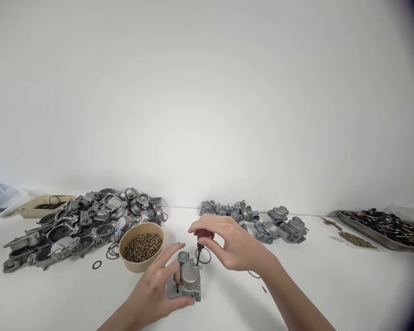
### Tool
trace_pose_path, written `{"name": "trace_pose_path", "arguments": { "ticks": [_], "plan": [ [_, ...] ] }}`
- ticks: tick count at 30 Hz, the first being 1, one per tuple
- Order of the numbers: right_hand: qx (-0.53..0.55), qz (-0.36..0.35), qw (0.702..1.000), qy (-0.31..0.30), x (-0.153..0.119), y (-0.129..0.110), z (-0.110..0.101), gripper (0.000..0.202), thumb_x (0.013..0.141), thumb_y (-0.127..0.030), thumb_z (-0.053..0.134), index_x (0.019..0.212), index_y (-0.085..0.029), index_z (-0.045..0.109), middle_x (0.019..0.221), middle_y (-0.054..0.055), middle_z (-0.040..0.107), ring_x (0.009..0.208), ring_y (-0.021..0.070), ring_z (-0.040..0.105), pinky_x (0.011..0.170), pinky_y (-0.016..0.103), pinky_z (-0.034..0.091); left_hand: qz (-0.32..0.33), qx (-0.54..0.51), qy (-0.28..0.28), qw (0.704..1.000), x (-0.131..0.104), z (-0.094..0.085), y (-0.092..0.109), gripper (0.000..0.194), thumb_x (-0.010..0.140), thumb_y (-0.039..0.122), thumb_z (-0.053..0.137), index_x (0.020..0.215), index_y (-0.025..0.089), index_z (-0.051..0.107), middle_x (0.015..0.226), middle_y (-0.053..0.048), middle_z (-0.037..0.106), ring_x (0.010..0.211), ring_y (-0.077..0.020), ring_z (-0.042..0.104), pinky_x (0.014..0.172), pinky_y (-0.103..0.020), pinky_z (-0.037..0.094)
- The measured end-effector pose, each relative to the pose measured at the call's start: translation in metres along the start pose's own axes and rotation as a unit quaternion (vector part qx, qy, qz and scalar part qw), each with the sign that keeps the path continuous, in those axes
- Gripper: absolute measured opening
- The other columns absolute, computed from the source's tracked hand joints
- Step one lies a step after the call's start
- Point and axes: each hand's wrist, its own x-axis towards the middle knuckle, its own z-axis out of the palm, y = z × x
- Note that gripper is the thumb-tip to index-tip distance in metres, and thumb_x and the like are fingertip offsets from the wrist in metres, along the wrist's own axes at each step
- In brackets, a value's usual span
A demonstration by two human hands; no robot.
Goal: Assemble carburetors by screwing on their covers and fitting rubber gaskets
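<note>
Grey cast metal forms the housing (190,277), a domed body on a flanged base, standing on the white table (72,294) at the near edge of the view, between the two hands. A round plug (183,257) and a short side spout project from its upper part.

Handling: expect a rigid part, fairly heavy for its size and unlikely to deform under finger pressure. The smooth dome may slip or turn under torque; the flanged base should give the surer hold. Grip low on opposite sides, clear of the spout and of the tool's path.

Left hand (154,286): partly open and curved around the housing, thumb along the near base, a finger against the side, the index finger raised near the plug.

Right hand (229,243): fingers closed from above on the red handle of the screwdriver (199,253). The shaft points down at the far right edge of the housing; the tip's exact seating cannot be made out.

Adjacent: a black ring (203,262) lies just behind the shaft. Left, a bowl (140,267) contains brass-coloured screws (143,247); beyond it is a heap of grey castings (86,225).

Far side, right: assembled units (293,229), then a metal tray (382,240) of dark parts.
</note>
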Motion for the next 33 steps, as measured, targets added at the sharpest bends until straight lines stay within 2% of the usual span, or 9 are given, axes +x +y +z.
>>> {"name": "trace_pose_path", "arguments": {
  "ticks": [4,8,13,18,26,30,33],
  "plan": [
    [0.031,-0.035,0.998,0.05,-0.001,0.004,0.002,0.027,0.091,-0.008,0.05,0.112,-0.022,0.059,0.087,0.003,0.064,0.075,0.0159,0.057,0.069,0.03,0.048,0.048,-0.026,-0.014,0.998,0.0,0.0,-0.003,0.022,0.077,0.031,0.074,0.077,0.021,0.055,0.146,-0.01,0.047,0.13,-0.0318,0.048,0.105,-0.045,0.045],
    [0.091,-0.079,0.986,0.119,-0.003,-0.002,0.001,0.024,0.091,-0.009,0.052,0.111,-0.02,0.06,0.087,0.004,0.064,0.075,0.0155,0.059,0.07,0.031,0.05,0.046,-0.03,-0.001,0.998,0.0,0.0,-0.005,0.022,0.076,0.028,0.076,0.077,0.02,0.055,0.14,-0.007,0.05,0.118,-0.0271,0.058,0.097,-0.038,0.05],
    [0.112,-0.102,0.985,0.086,-0.001,-0.012,0.01,0.027,0.09,-0.007,0.053,0.113,-0.02,0.06,0.087,0.004,0.065,0.075,0.0157,0.059,0.07,0.031,0.051,0.053,-0.032,0.002,0.998,0.0,-0.001,-0.005,0.024,0.076,0.028,0.076,0.077,0.02,0.054,0.137,-0.006,0.051,0.114,-0.0253,0.058,0.092,-0.036,0.051],
    [0.109,-0.095,0.987,0.07,0.003,-0.01,0.019,0.028,0.09,-0.007,0.052,0.112,-0.021,0.06,0.089,0.004,0.067,0.075,0.0152,0.059,0.071,0.031,0.051,0.049,-0.038,-0.002,0.998,0.001,-0.001,-0.004,0.023,0.076,0.026,0.076,0.078,0.02,0.054,0.137,-0.006,0.05,0.113,-0.0255,0.058,0.091,-0.036,0.051],
    [0.115,-0.083,0.989,0.046,0.004,-0.011,0.018,0.029,0.09,-0.007,0.051,0.114,-0.022,0.06,0.089,0.003,0.067,0.075,0.0152,0.06,0.073,0.032,0.05,0.053,-0.046,-0.002,0.998,0.0,-0.001,-0.005,0.022,0.077,0.025,0.075,0.079,0.02,0.053,0.137,-0.006,0.048,0.115,-0.0252,0.057,0.094,-0.036,0.05],
    [0.122,-0.078,0.989,0.033,0.003,-0.011,0.016,0.037,0.093,-0.011,0.048,0.127,-0.023,0.056,0.095,0.005,0.068,0.08,0.0171,0.061,0.075,0.034,0.051,0.051,-0.043,-0.001,0.998,0.0,0.0,-0.004,0.022,0.077,0.025,0.075,0.078,0.02,0.053,0.135,-0.005,0.049,0.113,-0.0245,0.058,0.093,-0.035,0.05],
    [0.11,-0.069,0.991,0.045,0.004,-0.009,0.018,0.043,0.095,-0.017,0.051,0.137,-0.026,0.049,0.094,0.004,0.069,0.076,0.0168,0.059,0.065,0.03,0.051,0.052,-0.041,-0.001,0.998,0.0,0.0,-0.004,0.023,0.077,0.026,0.075,0.078,0.02,0.053,0.131,-0.006,0.052,0.108,-0.0231,0.059,0.088,-0.033,0.052]
  ]
}}
